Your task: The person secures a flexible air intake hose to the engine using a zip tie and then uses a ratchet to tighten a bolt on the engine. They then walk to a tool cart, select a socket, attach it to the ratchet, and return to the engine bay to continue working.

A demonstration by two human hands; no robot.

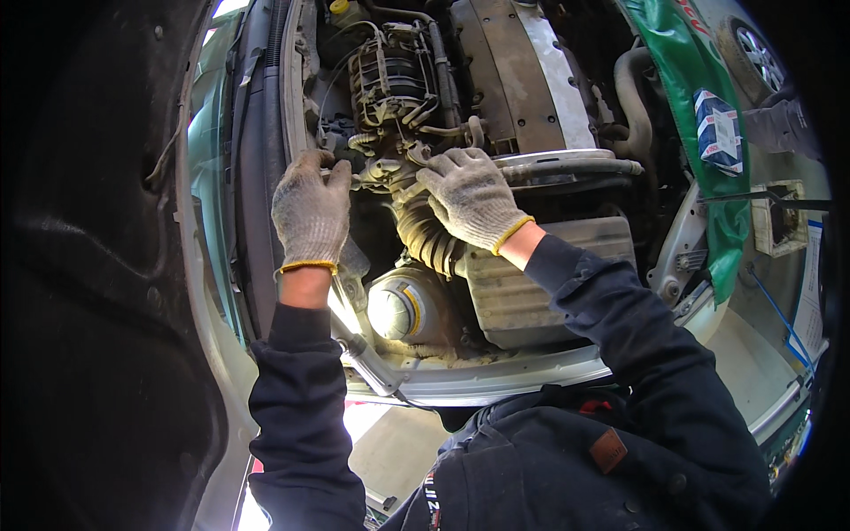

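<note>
My left hand [312, 211], in a grimy knitted glove with a yellow cuff, is closed at the windscreen side of the engine bay. Its bent fingertips are partly hidden, so what they pinch cannot be made out. Close to its thumb are small metal fittings [382, 170] at the top of a ribbed air intake hose [423, 232]. On the other side of that hose, my right hand [475, 196], gloved alike, has its fingers curled down by the hose's upper end. Whatever those fingertips grip is covered by the glove.
A lit work lamp [376, 367] leans beside a round-topped strut mount [396, 310]. Right of the hose sit a ribbed plastic box [549, 283] and the engine cover [522, 75]. A green fender cover [686, 71] carries a blue-and-white box [718, 133]. The raised bonnet [97, 265] fills the left.
</note>
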